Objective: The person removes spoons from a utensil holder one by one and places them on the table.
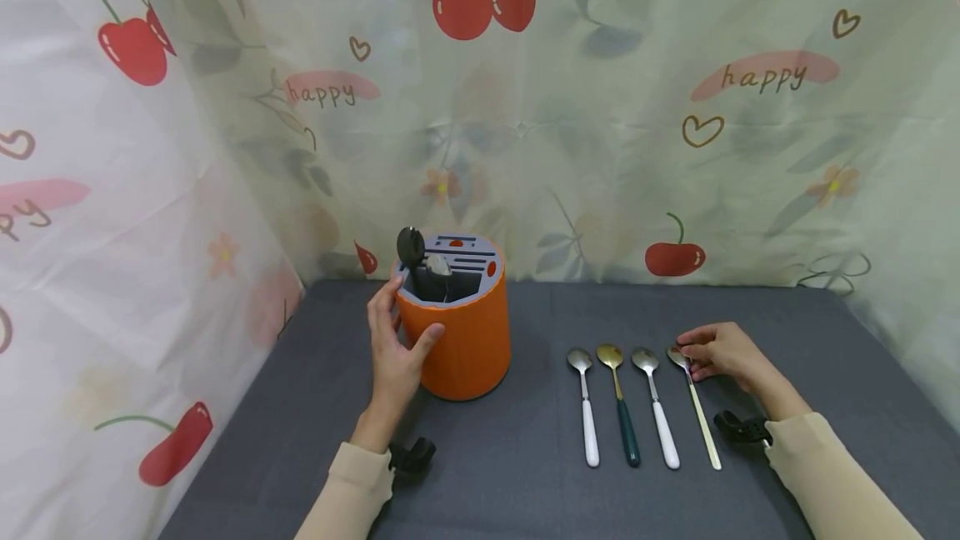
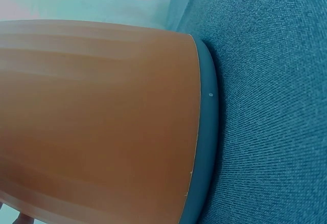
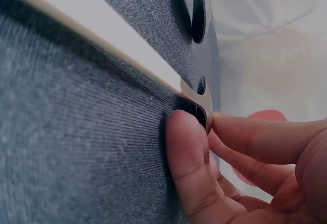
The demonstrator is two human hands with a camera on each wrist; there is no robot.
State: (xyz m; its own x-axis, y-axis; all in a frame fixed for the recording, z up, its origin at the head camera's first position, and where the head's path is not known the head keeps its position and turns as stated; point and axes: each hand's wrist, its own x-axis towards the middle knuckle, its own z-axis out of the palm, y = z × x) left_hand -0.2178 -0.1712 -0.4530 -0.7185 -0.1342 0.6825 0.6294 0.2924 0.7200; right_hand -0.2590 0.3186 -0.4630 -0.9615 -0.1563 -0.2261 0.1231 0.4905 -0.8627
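My left hand (image 1: 397, 361) holds the side of an orange cylindrical utensil holder (image 1: 468, 348), thumb on its front and fingers near the upper rim. A dark spoon (image 1: 410, 247) and a second, silvery utensil head stick out of the holder's open compartment. In the left wrist view the holder's orange wall (image 2: 102, 121) stands on the cloth. On the right, my right hand (image 1: 723, 352) pinches the bowl end of the rightmost spoon (image 1: 701, 415), which has a pale cream handle. Close up in the right wrist view, thumb and index finger meet at the edge of that spoon's bowl (image 3: 203, 101).
Left of that spoon lie a white-handled spoon (image 1: 663, 432), a gold spoon with a dark green handle (image 1: 626, 427) and another white-handled spoon (image 1: 588, 427), roughly side by side. A dark grey cloth (image 1: 525, 482) covers the table. Cherry-patterned curtains (image 1: 570, 148) hang behind and beside it.
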